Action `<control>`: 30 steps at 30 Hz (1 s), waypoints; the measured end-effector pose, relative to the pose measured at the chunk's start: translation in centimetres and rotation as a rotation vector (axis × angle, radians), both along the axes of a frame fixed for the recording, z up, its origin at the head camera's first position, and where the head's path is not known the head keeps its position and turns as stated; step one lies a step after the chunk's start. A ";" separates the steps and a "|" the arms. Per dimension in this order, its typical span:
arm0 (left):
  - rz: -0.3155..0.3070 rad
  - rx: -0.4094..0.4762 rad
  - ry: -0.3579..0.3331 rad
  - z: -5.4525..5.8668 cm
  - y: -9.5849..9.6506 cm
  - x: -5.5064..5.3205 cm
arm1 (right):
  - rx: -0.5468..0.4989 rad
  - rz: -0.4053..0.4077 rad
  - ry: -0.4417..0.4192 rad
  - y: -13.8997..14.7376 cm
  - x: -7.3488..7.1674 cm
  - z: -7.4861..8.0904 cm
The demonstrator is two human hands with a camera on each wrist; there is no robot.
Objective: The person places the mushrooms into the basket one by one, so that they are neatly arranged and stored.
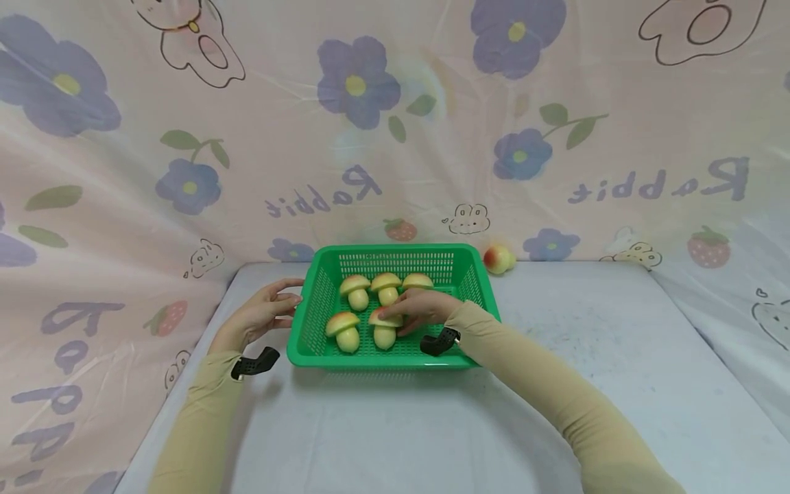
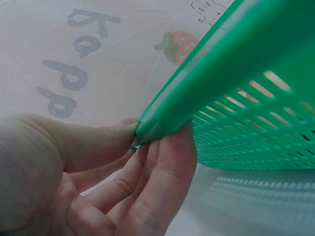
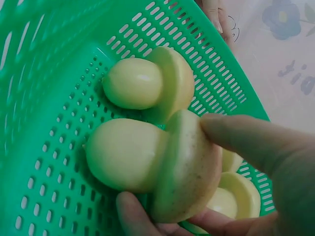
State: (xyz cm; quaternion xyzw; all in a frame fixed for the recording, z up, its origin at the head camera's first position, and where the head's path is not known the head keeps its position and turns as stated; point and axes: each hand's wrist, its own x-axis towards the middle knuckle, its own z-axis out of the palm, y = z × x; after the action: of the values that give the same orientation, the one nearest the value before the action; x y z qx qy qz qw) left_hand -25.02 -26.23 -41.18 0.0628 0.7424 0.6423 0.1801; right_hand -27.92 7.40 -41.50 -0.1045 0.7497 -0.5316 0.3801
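A green plastic basket (image 1: 382,359) with slotted walls stands on the table and holds several toy mushrooms with pale stems and reddish-yellow caps. My left hand (image 1: 267,312) pinches the basket's left rim (image 2: 197,88) between thumb and fingers. Inside the basket, my right hand (image 1: 426,307) grips the cap of the front-middle mushroom (image 3: 189,169), thumb on one side and fingers on the other. Another mushroom (image 3: 135,83) lies to its left, at the basket's front left (image 1: 345,333). Three more sit in the back row, the rightmost (image 1: 417,280) partly behind my right hand.
One more toy mushroom (image 1: 498,260) lies on the white table (image 1: 592,357), outside the basket near its back right corner. A printed cloth (image 1: 420,171) with flowers and rabbits hangs behind the table and along its left side.
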 end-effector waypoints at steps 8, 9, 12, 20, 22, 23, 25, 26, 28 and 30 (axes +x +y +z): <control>-0.006 -0.005 -0.001 0.0 -0.1 0.1 | -0.016 0.015 -0.016 0.1 -0.2 -0.3; -0.009 -0.004 -0.001 0.0 -0.1 0.1 | -0.019 0.017 -0.019 0.1 -0.2 -0.2; -0.014 -0.002 0.003 0.1 -0.1 0.0 | -0.015 0.027 -0.015 0.1 -0.1 0.0; -0.016 -0.002 0.011 0.1 -0.1 -0.1 | 0.011 0.017 -0.003 0.3 0.0 0.3; -0.016 -0.004 0.013 0.1 -0.1 -0.1 | 0.012 0.013 -0.014 0.3 0.0 0.3; -0.016 -0.005 0.014 0.1 -0.1 0.0 | 0.015 0.012 -0.016 0.3 0.0 0.3; -0.015 -0.008 0.017 0.0 0.0 0.0 | 0.022 0.011 -0.016 0.3 -0.1 0.3; -0.016 -0.010 0.019 0.0 0.0 0.0 | 0.025 0.012 -0.017 0.3 -0.1 0.3; -0.015 -0.012 0.020 0.0 0.0 0.0 | 0.025 0.011 -0.024 0.3 -0.1 0.3; -0.014 -0.012 0.019 0.0 0.0 0.0 | 0.025 0.011 -0.024 0.3 -0.2 0.3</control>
State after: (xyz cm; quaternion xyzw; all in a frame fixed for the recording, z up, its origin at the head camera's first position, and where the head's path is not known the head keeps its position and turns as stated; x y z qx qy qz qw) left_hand -25.03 -26.25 -41.18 0.0731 0.7474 0.6361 0.1776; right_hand -28.10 7.69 -41.25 -0.0976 0.7509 -0.5214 0.3934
